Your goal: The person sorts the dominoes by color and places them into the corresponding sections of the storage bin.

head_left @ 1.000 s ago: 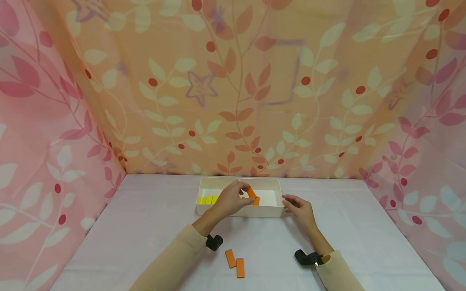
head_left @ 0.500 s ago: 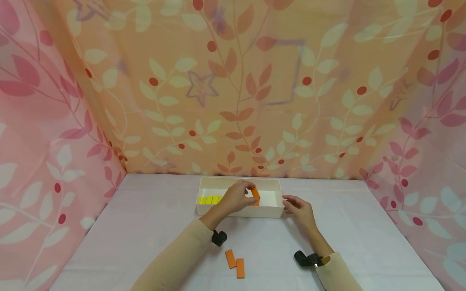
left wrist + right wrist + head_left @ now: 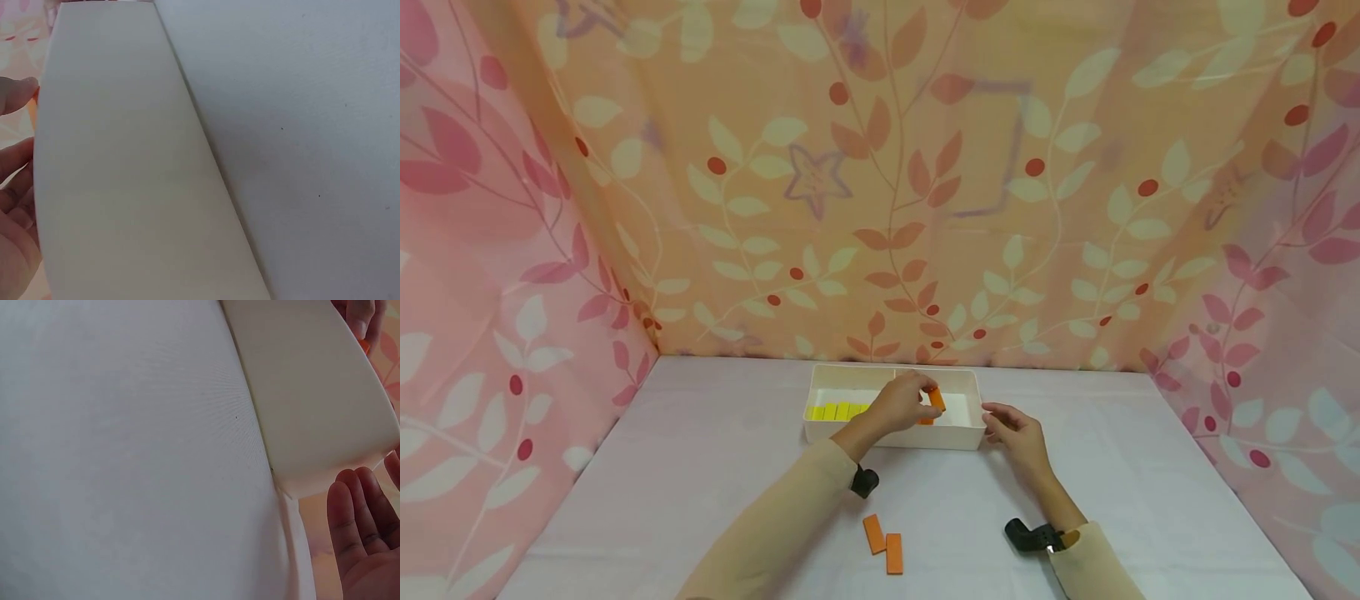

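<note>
In the head view my left hand [image 3: 898, 407] reaches over the front wall of a cream divided box [image 3: 955, 437]. Its thumb and fingers pinch an orange domino-shaped block [image 3: 937, 399], held tilted above the right compartment. Just below that block, more orange [image 3: 927, 422] shows inside the box, largely covered by the hand. The right hand [image 3: 1022, 433] is at the box's right end, fingertips by the corner. Its fingers [image 3: 342, 512] look fairly straight in the right wrist view, close against the end wall. In the left wrist view, the box wall [image 3: 125, 156] hides most of the left hand's work.
A row of several yellow blocks [image 3: 835, 412] lines the left compartment. Two orange blocks, one slanted [image 3: 874, 534] and one straight [image 3: 894, 554], lie on the white tablecloth [image 3: 715, 467] in front. A patterned curtain [image 3: 760, 208] stands behind the table.
My left hand has moved to the right along the box, carrying the pinched orange block with it and uncovering more yellow blocks. The right hand has stayed at the box's end.
</note>
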The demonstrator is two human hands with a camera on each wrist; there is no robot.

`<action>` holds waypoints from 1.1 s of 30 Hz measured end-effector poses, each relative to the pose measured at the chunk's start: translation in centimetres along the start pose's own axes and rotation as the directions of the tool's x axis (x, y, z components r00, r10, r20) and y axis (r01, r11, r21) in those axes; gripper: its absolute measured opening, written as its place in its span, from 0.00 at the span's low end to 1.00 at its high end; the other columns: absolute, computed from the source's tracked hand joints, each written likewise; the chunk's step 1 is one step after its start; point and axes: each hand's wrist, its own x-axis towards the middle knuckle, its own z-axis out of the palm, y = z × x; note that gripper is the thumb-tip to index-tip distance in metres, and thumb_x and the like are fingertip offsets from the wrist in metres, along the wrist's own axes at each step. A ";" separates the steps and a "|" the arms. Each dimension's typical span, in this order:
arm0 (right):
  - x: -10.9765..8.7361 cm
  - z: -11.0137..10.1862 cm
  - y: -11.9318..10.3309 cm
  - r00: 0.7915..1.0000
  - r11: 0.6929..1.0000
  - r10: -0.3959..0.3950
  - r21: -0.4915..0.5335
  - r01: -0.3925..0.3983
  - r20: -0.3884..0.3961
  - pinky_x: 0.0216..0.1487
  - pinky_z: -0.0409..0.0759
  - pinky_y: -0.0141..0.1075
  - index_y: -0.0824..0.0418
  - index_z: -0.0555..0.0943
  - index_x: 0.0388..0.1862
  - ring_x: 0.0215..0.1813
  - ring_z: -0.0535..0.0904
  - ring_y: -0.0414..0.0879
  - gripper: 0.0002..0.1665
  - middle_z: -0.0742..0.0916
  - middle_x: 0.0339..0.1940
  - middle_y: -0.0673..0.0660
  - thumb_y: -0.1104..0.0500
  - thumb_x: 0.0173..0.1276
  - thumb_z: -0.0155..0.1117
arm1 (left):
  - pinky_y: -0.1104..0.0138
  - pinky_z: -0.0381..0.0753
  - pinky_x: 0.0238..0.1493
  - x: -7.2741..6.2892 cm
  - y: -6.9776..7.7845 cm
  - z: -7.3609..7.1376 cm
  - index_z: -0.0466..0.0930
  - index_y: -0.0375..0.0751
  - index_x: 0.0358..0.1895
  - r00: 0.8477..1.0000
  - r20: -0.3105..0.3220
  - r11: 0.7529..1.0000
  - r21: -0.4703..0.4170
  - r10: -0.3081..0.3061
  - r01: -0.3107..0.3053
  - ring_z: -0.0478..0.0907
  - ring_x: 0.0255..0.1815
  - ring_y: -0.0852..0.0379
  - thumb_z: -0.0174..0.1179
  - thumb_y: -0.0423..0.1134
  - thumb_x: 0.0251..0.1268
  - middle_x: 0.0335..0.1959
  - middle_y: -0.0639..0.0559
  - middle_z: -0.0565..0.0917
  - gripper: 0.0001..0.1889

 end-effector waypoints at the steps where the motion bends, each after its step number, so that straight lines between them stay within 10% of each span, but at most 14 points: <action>1: 0.0 0.0 0.0 1.000 1.000 -0.002 -0.001 0.002 -0.001 0.35 0.84 0.32 0.67 0.80 0.55 0.34 0.82 0.39 0.20 0.86 0.41 0.56 0.57 0.69 0.64 | 0.72 0.79 0.47 0.1 0.0 0.1 0.80 0.41 0.56 1.000 0.007 1.000 0.012 0.007 -0.007 0.75 0.44 0.58 0.69 0.44 0.58 0.48 0.52 0.81 0.22; 17: 0.1 0.0 0.2 1.000 1.000 0.007 0.017 -0.008 0.013 0.37 0.84 0.33 0.68 0.79 0.57 0.34 0.82 0.40 0.22 0.85 0.44 0.65 0.56 0.69 0.64 | 0.70 0.77 0.51 1.6 0.2 1.5 0.82 0.42 0.52 0.996 0.090 0.984 0.176 0.001 -0.017 0.73 0.41 0.58 0.69 0.44 0.58 0.42 0.53 0.80 0.19; 23: 0.2 -0.2 0.2 1.000 1.000 0.006 0.006 -0.006 0.021 0.36 0.84 0.32 0.67 0.80 0.55 0.33 0.82 0.42 0.19 0.85 0.38 0.54 0.58 0.68 0.64 | 0.70 0.75 0.47 2.4 0.3 1.8 0.85 0.43 0.50 0.993 0.118 0.953 0.295 0.027 -0.061 0.72 0.38 0.59 0.70 0.45 0.56 0.37 0.55 0.81 0.19; 33: 0.2 -0.5 -0.2 0.999 1.000 0.006 -0.005 -0.006 0.043 0.36 0.85 0.34 0.69 0.79 0.56 0.32 0.82 0.43 0.20 0.85 0.39 0.62 0.59 0.68 0.64 | 0.69 0.77 0.54 3.2 0.6 2.7 0.84 0.41 0.50 0.990 0.140 0.960 0.275 0.019 -0.058 0.79 0.45 0.57 0.69 0.45 0.58 0.44 0.53 0.86 0.18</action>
